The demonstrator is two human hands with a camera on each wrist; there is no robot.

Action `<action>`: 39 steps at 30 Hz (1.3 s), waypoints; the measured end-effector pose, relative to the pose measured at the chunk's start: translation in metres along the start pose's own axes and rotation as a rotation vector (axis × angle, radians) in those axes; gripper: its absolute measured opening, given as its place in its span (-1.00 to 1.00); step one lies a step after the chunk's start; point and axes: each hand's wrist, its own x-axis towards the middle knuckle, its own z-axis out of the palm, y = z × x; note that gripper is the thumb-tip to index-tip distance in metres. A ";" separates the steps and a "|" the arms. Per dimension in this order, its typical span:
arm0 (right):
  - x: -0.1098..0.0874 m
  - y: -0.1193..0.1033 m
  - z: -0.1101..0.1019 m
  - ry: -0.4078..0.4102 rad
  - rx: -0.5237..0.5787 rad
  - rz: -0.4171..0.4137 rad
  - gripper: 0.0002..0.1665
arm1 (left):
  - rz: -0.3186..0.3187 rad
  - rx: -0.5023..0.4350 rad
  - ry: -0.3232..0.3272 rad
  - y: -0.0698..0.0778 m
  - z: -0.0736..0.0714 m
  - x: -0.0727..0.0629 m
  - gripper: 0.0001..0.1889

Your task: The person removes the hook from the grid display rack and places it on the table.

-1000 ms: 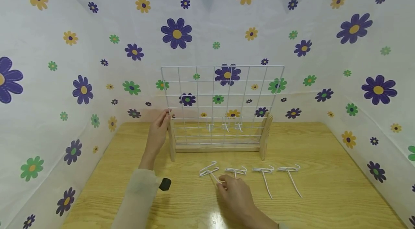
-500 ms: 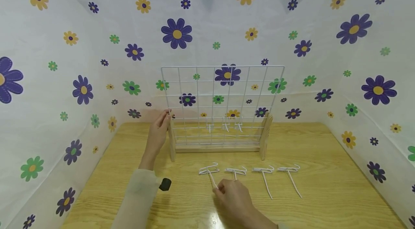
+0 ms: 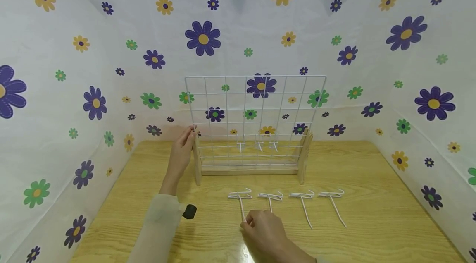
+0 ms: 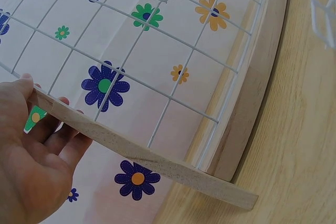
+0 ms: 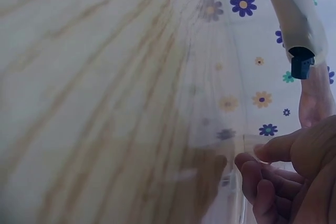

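Observation:
In the head view my left hand [image 3: 180, 156] grips the upper end of the left wooden post [image 3: 198, 168] of a stand holding a white wire grid [image 3: 255, 76]. The left wrist view shows the thumb on the near side and fingers behind the post. Low over the table, my right hand [image 3: 265, 232] pinches the stem end of the leftmost white wire hook [image 3: 241, 205]. Its wide end points toward the stand. In the right wrist view, that hand's thumb and fingertips [image 5: 251, 162] meet; the hook is hard to make out there.
Right of the held hook lie three more wire hooks [image 3: 303, 207] in a row, the nearest partly behind my right hand. Three small hooks [image 3: 260, 146] hang on the grid's lower part. Flowered cloth [image 3: 238, 19] walls the wooden table [image 3: 357, 172] on three sides.
My right hand has drawn slightly left and toward me. The leftmost hook has turned so its stem points more straight at me, and its wide end looks more level. My left hand stays put.

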 end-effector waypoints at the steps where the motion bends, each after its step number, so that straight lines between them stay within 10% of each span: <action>1: 0.000 0.000 0.001 -0.002 -0.003 -0.008 -0.84 | -0.002 -0.004 0.002 0.000 0.000 0.000 -0.37; 20: 0.002 0.005 0.007 -0.069 -0.035 -0.038 -0.76 | -0.021 -0.018 -0.008 0.005 0.000 0.001 -0.44; 31: 0.002 0.004 0.007 -0.062 -0.051 -0.045 -0.73 | -0.042 0.001 -0.032 0.041 -0.002 -0.013 -0.48; 39: 0.002 0.004 0.007 -0.075 -0.047 -0.040 -0.73 | -0.043 -0.005 -0.022 0.023 -0.001 -0.006 -0.47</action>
